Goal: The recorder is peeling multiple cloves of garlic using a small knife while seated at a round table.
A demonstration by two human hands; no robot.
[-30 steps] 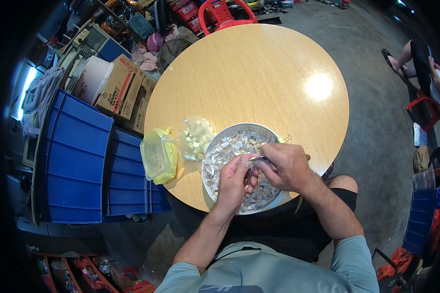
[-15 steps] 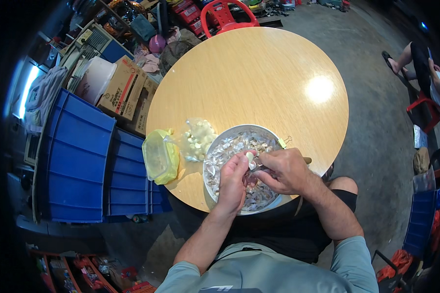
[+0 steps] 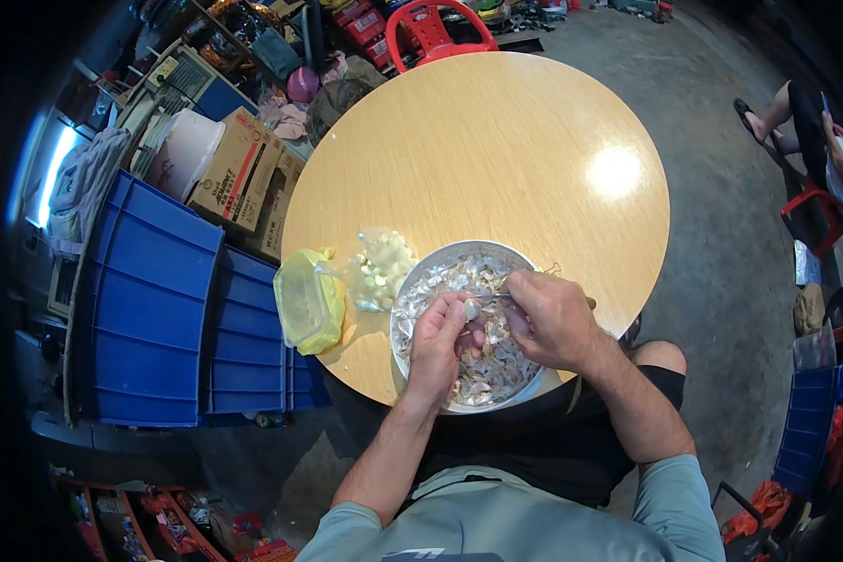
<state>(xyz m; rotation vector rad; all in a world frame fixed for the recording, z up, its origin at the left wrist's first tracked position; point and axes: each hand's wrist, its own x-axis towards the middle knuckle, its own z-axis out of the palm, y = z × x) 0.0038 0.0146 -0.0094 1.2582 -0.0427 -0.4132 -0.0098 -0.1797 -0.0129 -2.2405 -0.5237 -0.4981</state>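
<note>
Flakes [image 3: 496, 373] filled a white bowl [image 3: 396, 332] at the near edge of the table [image 3: 478, 140]. Over it, the left hand [image 3: 437, 339] had its grip clamped on a small whitish piece [image 3: 472, 308]; the right hand [image 3: 554, 320] gripped a slim tool [image 3: 503, 297] (tip close to that piece). Beside the bowl lay a clear bag of pale bits [image 3: 382, 269], with a yellow-wrapped tub [image 3: 307, 304] by the near-left edge. Past the far edge stood a red chair [image 3: 431, 36].
</note>
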